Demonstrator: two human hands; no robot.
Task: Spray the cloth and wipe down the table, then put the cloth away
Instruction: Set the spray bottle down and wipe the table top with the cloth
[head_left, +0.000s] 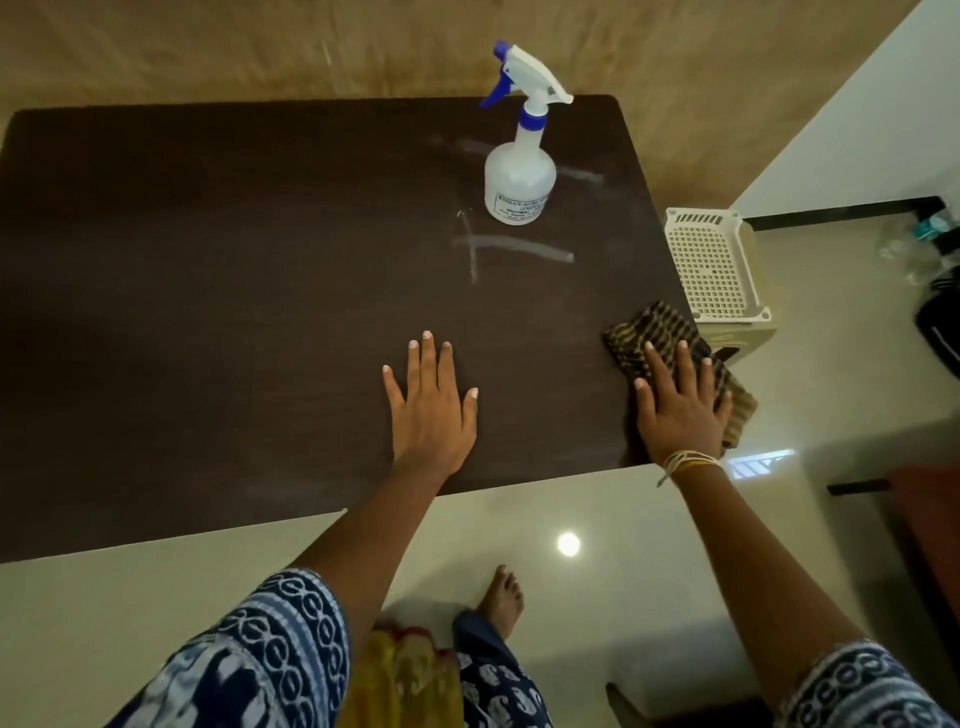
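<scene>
The right hand (683, 402) presses flat on the striped brown cloth (644, 332) at the dark brown table (208, 312) edge, while the left hand (431, 405) lies flat and holds nothing.

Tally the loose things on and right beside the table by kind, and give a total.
Spray bottle: 1
Cloth: 1, under the right hand
Basket: 1, beside the table
Total: 3
</scene>
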